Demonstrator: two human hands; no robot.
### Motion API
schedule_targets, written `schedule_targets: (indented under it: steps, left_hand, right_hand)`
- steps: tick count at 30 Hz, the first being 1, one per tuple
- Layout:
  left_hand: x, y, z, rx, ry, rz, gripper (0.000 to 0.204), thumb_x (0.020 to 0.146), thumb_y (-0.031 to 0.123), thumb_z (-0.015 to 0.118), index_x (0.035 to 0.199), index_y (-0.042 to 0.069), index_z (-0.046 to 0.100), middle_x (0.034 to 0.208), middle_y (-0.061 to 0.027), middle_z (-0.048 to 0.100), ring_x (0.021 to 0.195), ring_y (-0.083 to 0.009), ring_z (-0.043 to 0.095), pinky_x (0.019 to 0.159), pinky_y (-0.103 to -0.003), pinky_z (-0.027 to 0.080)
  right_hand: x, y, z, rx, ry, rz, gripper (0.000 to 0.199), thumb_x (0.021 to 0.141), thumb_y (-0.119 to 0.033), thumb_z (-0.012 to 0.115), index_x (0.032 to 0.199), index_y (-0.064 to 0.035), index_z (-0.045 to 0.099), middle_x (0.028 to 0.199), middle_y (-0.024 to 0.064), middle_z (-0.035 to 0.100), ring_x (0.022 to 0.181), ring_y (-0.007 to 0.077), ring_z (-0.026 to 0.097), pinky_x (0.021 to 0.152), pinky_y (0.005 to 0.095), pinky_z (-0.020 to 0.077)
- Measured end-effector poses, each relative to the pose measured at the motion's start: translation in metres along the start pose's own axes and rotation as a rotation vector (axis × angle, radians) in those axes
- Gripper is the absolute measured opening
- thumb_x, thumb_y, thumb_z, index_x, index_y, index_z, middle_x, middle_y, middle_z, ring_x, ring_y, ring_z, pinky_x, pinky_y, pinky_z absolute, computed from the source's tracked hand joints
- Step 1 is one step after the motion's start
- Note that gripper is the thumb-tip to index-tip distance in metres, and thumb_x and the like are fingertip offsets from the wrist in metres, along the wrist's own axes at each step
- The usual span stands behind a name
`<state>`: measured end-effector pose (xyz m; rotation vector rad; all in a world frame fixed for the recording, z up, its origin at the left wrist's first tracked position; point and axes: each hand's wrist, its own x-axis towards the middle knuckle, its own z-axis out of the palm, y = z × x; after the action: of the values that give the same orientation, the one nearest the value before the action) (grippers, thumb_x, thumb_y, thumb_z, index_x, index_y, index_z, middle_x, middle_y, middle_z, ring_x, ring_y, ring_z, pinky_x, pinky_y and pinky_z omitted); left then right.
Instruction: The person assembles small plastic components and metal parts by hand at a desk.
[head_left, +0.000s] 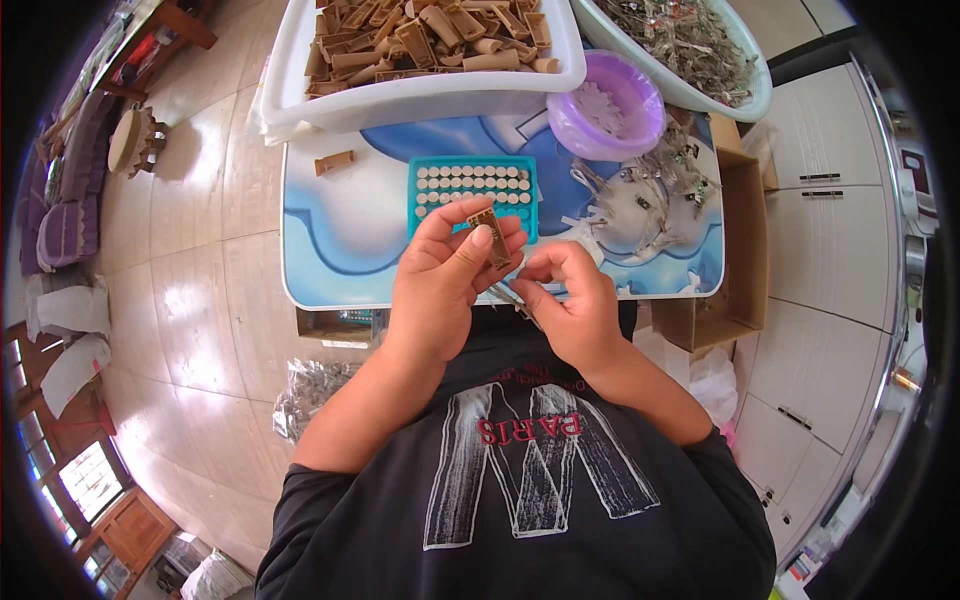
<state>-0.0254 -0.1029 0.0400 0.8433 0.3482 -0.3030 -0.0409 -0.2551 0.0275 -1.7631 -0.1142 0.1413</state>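
Note:
My left hand [430, 290] is closed on a brown plastic casing [490, 240], a narrow half-shell held between thumb and fingers with its hollow side facing up. Close to its right, my right hand [580, 310] pinches a thin, wire-like piece [514, 298] near the casing's lower end; its exact form is too small to make out. Just beyond the hands lies a teal tray [413, 172] with rows of small round whitish pieces. One loose brown casing [334, 162] rests on the table at the far left.
A white tub [430, 108] heaped with brown casings stands at the back. Beside it are a purple bowl [570, 128] with small white pieces and a pale basin [752, 100] of tangled wired parts. More wired parts [645, 205] lie on the blue-white table [340, 270]. A cardboard box [742, 235] stands right.

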Motion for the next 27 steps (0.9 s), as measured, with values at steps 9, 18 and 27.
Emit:
schedule_targets:
  steps: [9,18,27]
  left_hand:
    - [-0.001,0.000,-0.002,-0.024,-0.007,-0.004,0.026,0.092,0.012,0.054,0.115,0.003,0.046,0.109,-0.0164,0.059,0.099,-0.0249,0.061,0.087,-0.036,0.051]
    - [-0.003,0.004,-0.001,0.005,-0.014,-0.015,0.026,0.092,0.013,0.054,0.115,0.003,0.046,0.108,-0.0159,0.060,0.098,-0.0240,0.061,0.083,-0.033,0.051]
    - [-0.005,-0.001,-0.007,0.041,-0.002,-0.065,0.025,0.092,0.014,0.053,0.114,0.003,0.048,0.106,-0.0146,0.061,0.096,-0.0224,0.062,0.079,-0.031,0.052]
  right_hand:
    - [-0.002,0.000,-0.006,-0.239,-0.029,-0.319,0.020,0.077,0.003,0.067,0.092,-0.0009,0.055,0.079,0.0073,0.061,0.073,0.0132,0.061,0.067,0.0244,0.0478]
    - [0.000,-0.004,-0.001,-0.208,-0.034,-0.302,0.028,0.070,0.000,0.070,0.095,-0.0071,0.059,0.074,0.0059,0.062,0.070,0.0242,0.057,0.065,0.0347,0.0422]
    - [0.006,-0.007,-0.003,-0.382,-0.121,-0.438,0.025,0.069,-0.003,0.068,0.093,-0.0098,0.061,0.074,0.0057,0.062,0.066,0.0254,0.058,0.064,0.0354,0.0413]
